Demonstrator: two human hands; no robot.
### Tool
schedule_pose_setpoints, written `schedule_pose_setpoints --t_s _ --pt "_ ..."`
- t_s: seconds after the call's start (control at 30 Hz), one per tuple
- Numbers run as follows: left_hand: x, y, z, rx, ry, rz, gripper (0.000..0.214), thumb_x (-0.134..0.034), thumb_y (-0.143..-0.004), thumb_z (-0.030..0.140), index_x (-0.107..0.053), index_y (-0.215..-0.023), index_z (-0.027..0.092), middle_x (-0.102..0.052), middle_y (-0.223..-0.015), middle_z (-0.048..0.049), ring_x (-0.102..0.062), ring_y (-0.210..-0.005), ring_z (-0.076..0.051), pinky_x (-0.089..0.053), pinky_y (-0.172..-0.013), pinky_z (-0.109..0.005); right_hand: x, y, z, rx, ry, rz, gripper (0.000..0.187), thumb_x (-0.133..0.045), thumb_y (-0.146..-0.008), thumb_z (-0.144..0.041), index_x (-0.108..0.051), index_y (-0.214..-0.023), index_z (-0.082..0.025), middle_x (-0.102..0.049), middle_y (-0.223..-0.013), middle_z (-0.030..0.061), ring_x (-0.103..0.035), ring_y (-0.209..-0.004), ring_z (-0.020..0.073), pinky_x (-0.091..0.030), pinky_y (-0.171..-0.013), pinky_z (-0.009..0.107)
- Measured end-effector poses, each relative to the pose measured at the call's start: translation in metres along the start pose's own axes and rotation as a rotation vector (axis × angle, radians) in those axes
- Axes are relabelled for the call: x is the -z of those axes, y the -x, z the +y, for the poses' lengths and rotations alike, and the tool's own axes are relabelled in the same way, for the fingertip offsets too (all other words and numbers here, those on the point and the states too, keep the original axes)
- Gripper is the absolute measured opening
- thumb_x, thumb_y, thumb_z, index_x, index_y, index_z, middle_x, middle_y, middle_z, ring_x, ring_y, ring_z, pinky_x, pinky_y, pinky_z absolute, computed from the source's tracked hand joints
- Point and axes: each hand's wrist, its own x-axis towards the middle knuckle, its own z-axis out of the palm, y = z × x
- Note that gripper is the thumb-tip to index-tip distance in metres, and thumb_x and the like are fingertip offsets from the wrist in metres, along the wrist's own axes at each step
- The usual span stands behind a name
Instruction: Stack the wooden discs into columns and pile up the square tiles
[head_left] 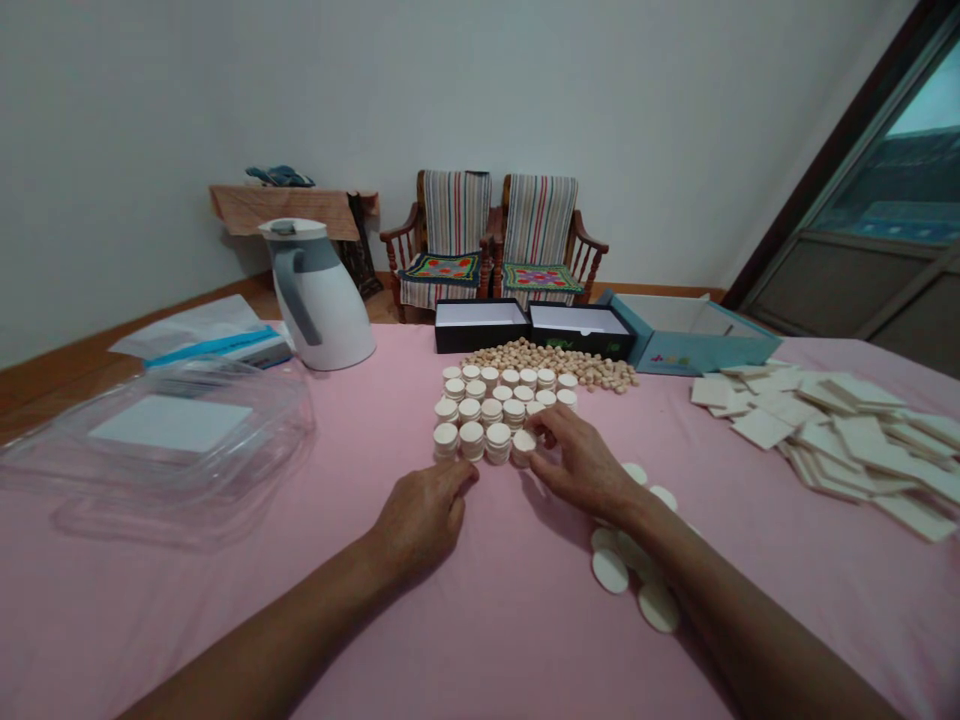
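Observation:
Round pale wooden discs stand in short stacks (498, 440), set out in several rows on the pink cloth. At the right end of the nearest row, my right hand (581, 460) has its thumb and fingers closed about a stack of wooden discs (523, 443). My left hand (424, 515) rests on the cloth just in front of the nearest row, its fingers curled together and the fingertips close to the stacks; nothing shows in it. Loose wooden discs (610, 571) lie under and beside my right forearm, which partly hides them.
Small wooden pieces (525, 357) are heaped behind the stacks, before two black boxes (480, 340) and a blue box (682, 355). Square wooden tiles (847, 430) pile up at right. At left are a clear plastic container (277, 410), a white jug (330, 310) and a blue-white packet (225, 347).

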Motion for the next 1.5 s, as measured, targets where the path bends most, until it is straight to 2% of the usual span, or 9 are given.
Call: schedule_pose_setpoints --t_s 0.17,0.47,0.53,0.73,0.87,1.07,1.2,1.33,1.5 --pt "-0.001 0.000 -0.002 0.000 0.000 -0.003 0.026 -0.042 -0.078 0.005 -0.058 -0.092 0.020 -0.065 -0.086 -0.0034 -0.061 -0.077 -0.018 -0.043 -0.070 -0.027 0.006 -0.001 0.004 -0.001 -0.016 0.101 0.011 -0.053 -0.076 -0.016 -0.057 -0.087 -0.018 -0.054 -0.078 0.0023 -0.049 -0.069 0.0140 -0.039 -0.065 0.026" --pt "-0.006 0.000 -0.003 0.018 0.012 0.065 0.022 -0.043 -0.082 0.009 -0.060 -0.092 0.019 -0.067 -0.090 -0.0041 -0.062 -0.080 -0.018 -0.044 -0.071 -0.027 0.029 -0.005 0.016 -0.147 -0.004 0.114 0.011 -0.051 -0.077 -0.016 -0.062 -0.075 -0.016 -0.061 -0.069 0.0015 -0.052 -0.060 0.0117 -0.037 -0.057 0.023" --pt "-0.007 -0.001 -0.003 0.018 0.005 0.074 0.022 -0.042 -0.082 0.009 -0.060 -0.092 0.019 -0.067 -0.089 -0.0040 -0.062 -0.079 -0.018 -0.045 -0.071 -0.028 0.041 -0.005 0.021 -0.173 0.029 0.040 0.012 -0.051 -0.077 -0.017 -0.063 -0.074 -0.016 -0.063 -0.070 0.0023 -0.053 -0.061 0.0123 -0.038 -0.057 0.023" --pt "-0.009 -0.002 -0.005 0.015 -0.016 0.084 0.024 -0.041 -0.082 0.010 -0.060 -0.093 0.020 -0.068 -0.090 -0.0035 -0.063 -0.081 -0.019 -0.046 -0.075 -0.029 0.074 0.012 0.037 -0.190 0.225 -0.438 0.013 -0.059 -0.072 -0.021 -0.064 -0.083 -0.015 -0.066 -0.081 0.0070 -0.056 -0.069 0.0163 -0.039 -0.060 0.026" --pt "-0.009 -0.002 -0.006 0.024 -0.032 0.083 0.025 -0.041 -0.081 0.011 -0.060 -0.095 0.021 -0.068 -0.092 -0.0026 -0.064 -0.083 -0.019 -0.046 -0.075 -0.030 0.084 0.030 0.038 -0.180 0.174 -0.500 0.014 -0.058 -0.072 -0.022 -0.063 -0.084 -0.017 -0.065 -0.086 0.0069 -0.056 -0.073 0.0164 -0.039 -0.062 0.025" --pt "-0.010 -0.003 -0.006 0.028 -0.043 0.091 0.025 -0.040 -0.082 0.012 -0.060 -0.095 0.021 -0.069 -0.093 -0.0029 -0.064 -0.083 -0.019 -0.046 -0.074 -0.030 0.073 0.034 0.038 -0.123 0.143 -0.496 0.016 -0.054 -0.072 -0.015 -0.064 -0.084 -0.017 -0.066 -0.081 0.0051 -0.055 -0.069 0.0142 -0.037 -0.060 0.023" --pt "-0.009 -0.003 -0.004 0.035 -0.034 0.084 0.025 -0.041 -0.082 0.012 -0.060 -0.095 0.020 -0.068 -0.091 -0.0032 -0.064 -0.082 -0.019 -0.046 -0.073 -0.029 0.062 0.019 0.030 -0.081 0.110 -0.423 0.019 -0.050 -0.071 -0.010 -0.066 -0.080 -0.016 -0.066 -0.074 0.0034 -0.054 -0.063 0.0125 -0.035 -0.058 0.022" --pt "-0.007 -0.002 -0.002 0.032 -0.014 0.076 0.025 -0.040 -0.083 0.010 -0.060 -0.094 0.019 -0.068 -0.090 -0.0039 -0.063 -0.081 -0.018 -0.045 -0.074 -0.029 0.048 0.002 0.022 0.018 -0.023 -0.448 0.025 -0.050 -0.069 -0.005 -0.068 -0.082 -0.018 -0.067 -0.075 0.0011 -0.057 -0.067 0.0124 -0.038 -0.061 0.021" --pt "-0.004 -0.002 0.001 0.036 -0.012 0.068 0.023 -0.041 -0.082 0.009 -0.060 -0.092 0.018 -0.067 -0.088 -0.0037 -0.062 -0.076 -0.017 -0.043 -0.069 -0.026 0.033 0.003 0.026 -0.073 0.054 -0.273 0.011 -0.055 -0.077 -0.016 -0.064 -0.082 -0.017 -0.065 -0.080 0.0044 -0.056 -0.070 0.0146 -0.038 -0.063 0.024"
